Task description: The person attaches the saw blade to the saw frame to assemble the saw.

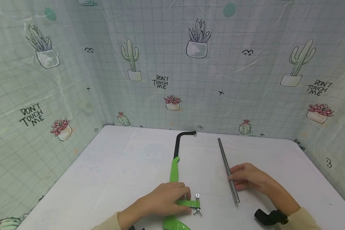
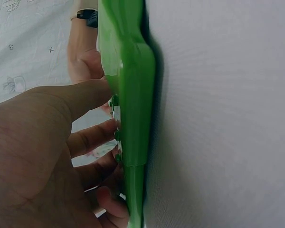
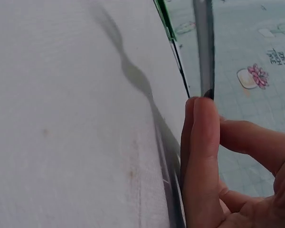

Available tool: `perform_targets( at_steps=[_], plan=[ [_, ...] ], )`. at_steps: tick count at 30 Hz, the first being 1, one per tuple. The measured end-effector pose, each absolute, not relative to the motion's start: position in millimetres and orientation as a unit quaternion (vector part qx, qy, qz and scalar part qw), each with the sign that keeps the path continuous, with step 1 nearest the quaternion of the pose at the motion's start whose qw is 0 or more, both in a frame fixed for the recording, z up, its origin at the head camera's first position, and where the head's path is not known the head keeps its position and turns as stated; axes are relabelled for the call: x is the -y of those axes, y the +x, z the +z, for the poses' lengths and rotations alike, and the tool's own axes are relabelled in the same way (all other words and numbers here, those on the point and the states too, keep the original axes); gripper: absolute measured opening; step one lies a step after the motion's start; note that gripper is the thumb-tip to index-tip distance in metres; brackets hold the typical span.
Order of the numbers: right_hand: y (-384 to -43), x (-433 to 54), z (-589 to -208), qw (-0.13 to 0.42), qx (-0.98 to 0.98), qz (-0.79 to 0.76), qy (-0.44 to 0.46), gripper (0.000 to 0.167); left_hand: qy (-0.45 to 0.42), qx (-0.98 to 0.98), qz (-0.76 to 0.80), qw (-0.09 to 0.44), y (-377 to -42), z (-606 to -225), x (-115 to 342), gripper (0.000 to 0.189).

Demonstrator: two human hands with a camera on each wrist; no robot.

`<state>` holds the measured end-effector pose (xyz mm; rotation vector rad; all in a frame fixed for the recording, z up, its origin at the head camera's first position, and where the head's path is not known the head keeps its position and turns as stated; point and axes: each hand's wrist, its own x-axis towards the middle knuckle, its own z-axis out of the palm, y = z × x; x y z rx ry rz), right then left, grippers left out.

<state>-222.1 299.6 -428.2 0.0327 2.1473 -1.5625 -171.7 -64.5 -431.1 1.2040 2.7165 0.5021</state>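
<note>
A hacksaw frame (image 1: 174, 172) with a green body and a black bent front arm lies lengthwise on the table. My left hand (image 1: 168, 198) holds it near its rear, palm down; the left wrist view shows thumb and fingers against the green side (image 2: 135, 104). A metal clamp with a wing nut (image 1: 197, 209) sticks out beside these fingers. To the right, my right hand (image 1: 248, 177) pinches a long, thin grey hacksaw blade (image 1: 225, 158) between thumb and fingers. In the right wrist view the blade (image 3: 205, 47) rises past the fingertips, its teeth not discernible.
The white table (image 1: 126, 159) meets a curtain (image 1: 172, 64) printed with cacti at the back and both sides. A black curved device (image 1: 268, 218) sits at the right wrist. Small dark parts (image 1: 136, 228) show at the bottom edge.
</note>
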Motion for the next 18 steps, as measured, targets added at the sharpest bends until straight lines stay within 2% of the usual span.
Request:
perform_targets(
  at_steps=[7,14,18],
  plan=[
    [-226.2,-305.4,-431.0,0.263,-0.753,-0.603,0.005,0.057,0.402,-0.898,0.168,0.059,-171.6,-430.3,64.5,0.026],
    [-226.8,-307.4,-428.5,0.279,-0.723,-0.632,-0.006,0.043,0.402,-0.898,0.169,0.06,-171.4,-429.0,64.4,0.026],
    [-226.9,-303.9,-427.8,0.274,-0.723,-0.634,-0.011,0.048,0.401,-0.898,0.171,0.063,-171.3,-428.9,64.1,0.026]
  ],
)
